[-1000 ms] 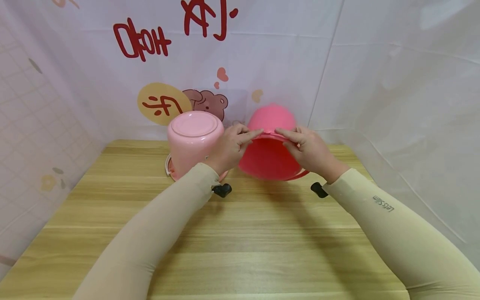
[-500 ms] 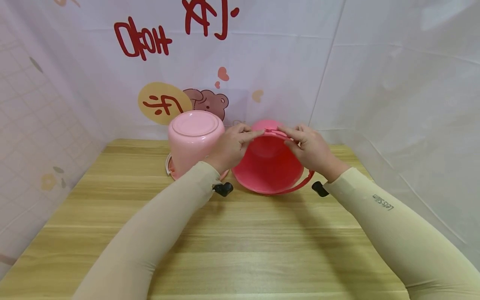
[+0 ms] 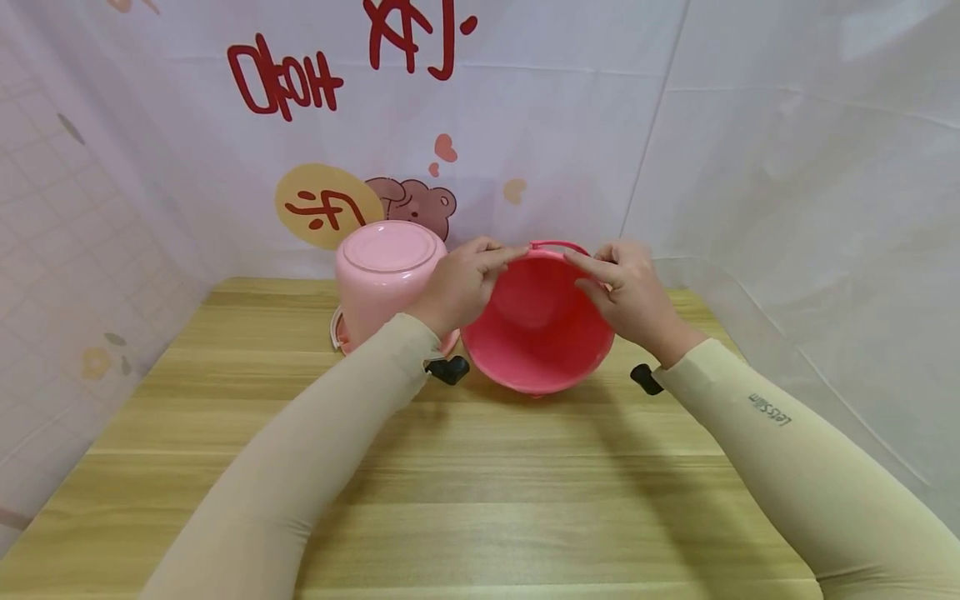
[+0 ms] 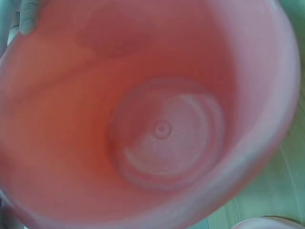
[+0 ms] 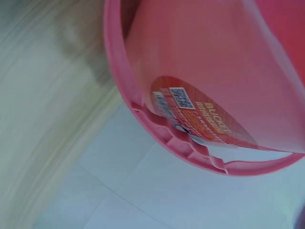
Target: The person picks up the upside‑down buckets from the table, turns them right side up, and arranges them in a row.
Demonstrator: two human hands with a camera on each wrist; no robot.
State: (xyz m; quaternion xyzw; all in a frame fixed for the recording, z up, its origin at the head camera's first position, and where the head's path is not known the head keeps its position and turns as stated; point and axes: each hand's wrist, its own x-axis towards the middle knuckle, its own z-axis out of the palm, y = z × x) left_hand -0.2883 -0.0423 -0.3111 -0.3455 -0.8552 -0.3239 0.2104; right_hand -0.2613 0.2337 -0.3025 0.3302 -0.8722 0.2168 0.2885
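A hot-pink bucket (image 3: 536, 333) lies tipped on its side, its mouth facing me. My left hand (image 3: 467, 279) grips its rim at the upper left, index finger stretched along the top. The upper right of the rim is held by my right hand (image 3: 628, 292), thumb at the mouth's edge. Behind the rim shows the bucket's handle (image 5: 183, 148), which loops around the outer wall in the right wrist view. Looking inside, the left wrist view shows the round bucket bottom (image 4: 164, 131). Close behind my left hand stands a pale pink bucket (image 3: 390, 283), upside down.
Both buckets are at the back of the wooden table (image 3: 480, 500), near a white printed cloth (image 3: 570, 125). A red oval label (image 5: 200, 112) is on the hot-pink bucket's outer wall. Black pieces (image 3: 447, 369) stick out at both cuffs.
The hot-pink bucket has turned from mouth-down toward mouth-forward, its lower rim coming nearer me. Its handle has swung from the lower right to behind the rim. Both hands keep their grip.
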